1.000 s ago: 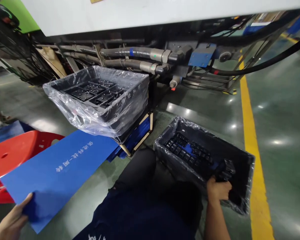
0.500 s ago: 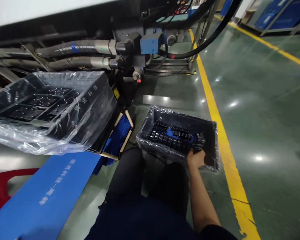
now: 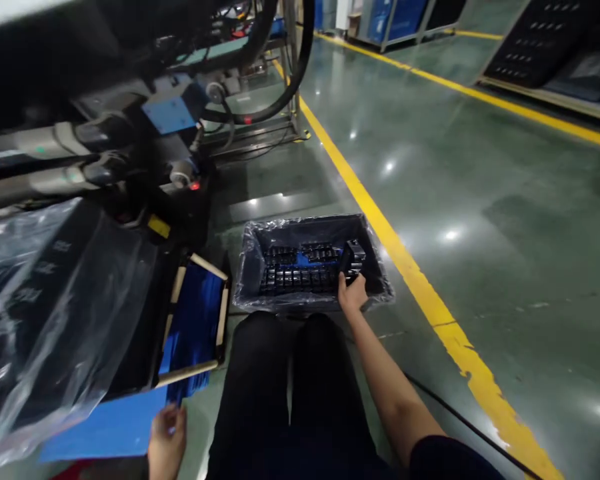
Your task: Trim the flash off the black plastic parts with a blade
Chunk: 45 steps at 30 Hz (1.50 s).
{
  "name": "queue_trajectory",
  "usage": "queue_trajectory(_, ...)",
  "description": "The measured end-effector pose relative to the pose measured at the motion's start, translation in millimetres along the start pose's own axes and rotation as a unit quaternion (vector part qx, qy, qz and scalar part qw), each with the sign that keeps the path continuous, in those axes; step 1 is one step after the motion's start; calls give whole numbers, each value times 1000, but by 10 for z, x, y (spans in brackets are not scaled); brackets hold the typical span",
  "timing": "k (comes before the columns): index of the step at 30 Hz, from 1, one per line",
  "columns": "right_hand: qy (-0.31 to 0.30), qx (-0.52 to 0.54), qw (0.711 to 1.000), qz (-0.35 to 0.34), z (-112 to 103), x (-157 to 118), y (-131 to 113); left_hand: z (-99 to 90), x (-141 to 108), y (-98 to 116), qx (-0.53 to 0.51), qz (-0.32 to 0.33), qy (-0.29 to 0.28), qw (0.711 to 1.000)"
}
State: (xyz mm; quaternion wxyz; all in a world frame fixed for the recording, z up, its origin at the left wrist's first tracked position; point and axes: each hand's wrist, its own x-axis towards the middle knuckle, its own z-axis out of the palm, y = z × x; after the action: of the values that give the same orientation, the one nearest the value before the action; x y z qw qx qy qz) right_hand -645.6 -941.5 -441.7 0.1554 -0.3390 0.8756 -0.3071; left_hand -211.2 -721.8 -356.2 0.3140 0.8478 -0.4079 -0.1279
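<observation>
Since the earlier frames, the view had swung to the right and down the aisle, and the left hand (image 3: 167, 433) had dropped to the bottom of the picture. Two hands were in view. The right hand (image 3: 353, 293) was closed around one black plastic part (image 3: 353, 256), holding it upright at the right end of the load inside a black crate (image 3: 313, 230) lined with a clear plastic bag. Several rows of similar black parts (image 3: 295, 280) lay in that crate, with a blue patch among them; the exact number of parts could not be determined. The left hand was at the edge of one blue sheet (image 3: 105, 427), fingers loosely spread; whether it gripped the sheet could not be determined. A second, larger bagged crate (image 3: 45, 320) stood at far left, and one wooden frame (image 3: 195, 327) holding blue sheets stood between the two crates. The lined crate's near edge sat just ahead of the person's two knees (image 3: 260, 353), and its right corner lay just beside one yellow floor line (image 3: 380, 257). Open green floor (image 3: 500, 280) extended beyond that line.
</observation>
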Motion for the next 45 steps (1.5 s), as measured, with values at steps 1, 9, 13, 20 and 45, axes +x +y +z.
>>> queue_trajectory(1, 6, 5, 1000, 2, 21, 9, 22, 261, 161, 198, -11, 31, -19, 999)
queue_trajectory(9, 72, 58, 996, 9, 184, 54, 170, 2470, 1412, 2365, 117, 346, -284, 886)
queue_trajectory(13, 97, 64, 993, -4, 257, 75, 263, 3747, 1320, 2903, 190, 432, -389, 791)
queue_trajectory(20, 150, 29, 986, -66, 279, 44, 345, 5174, 1081, 3177, 320, 445, -418, 724)
queue_trajectory(45, -202, -108, 896, -381, -185, 467, -145, 4684, 1560, 3287, 139, 479, -466, 731)
